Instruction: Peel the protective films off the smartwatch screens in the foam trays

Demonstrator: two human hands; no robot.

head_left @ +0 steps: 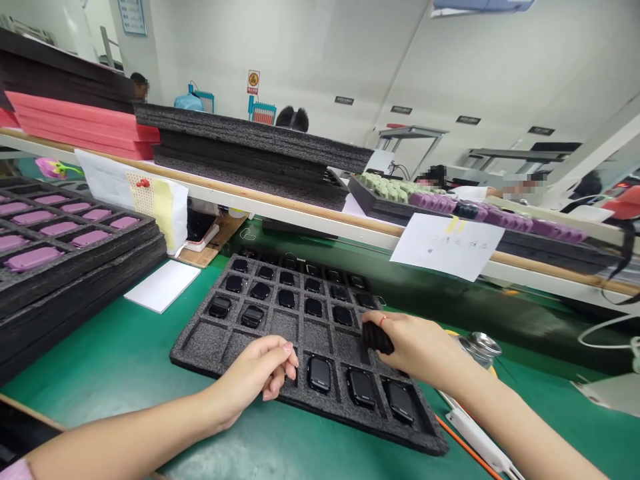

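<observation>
A black foam tray (199, 353) lies on the green mat, divided into a grid of square cells. Most cells hold a black, rounded-square watch-like device, such as the one (319, 373) in the front row. My right hand (415, 347) pinches a similar black device (377, 338) just above the tray's right side. My left hand (255, 373) rests at the tray's front edge, its curled fingertips at a cell beside that front-row device. Whether those fingers hold anything is hidden.
Stacked foam trays with purple items (60, 230) stand at left, near a white pad (163, 285). A shelf (280, 203) above carries foam sheets. Beyond it, a co-worker's arm (505, 192) reaches near a tray of green and purple items. A metal cup (481, 348) and white power strip (475, 433) sit right.
</observation>
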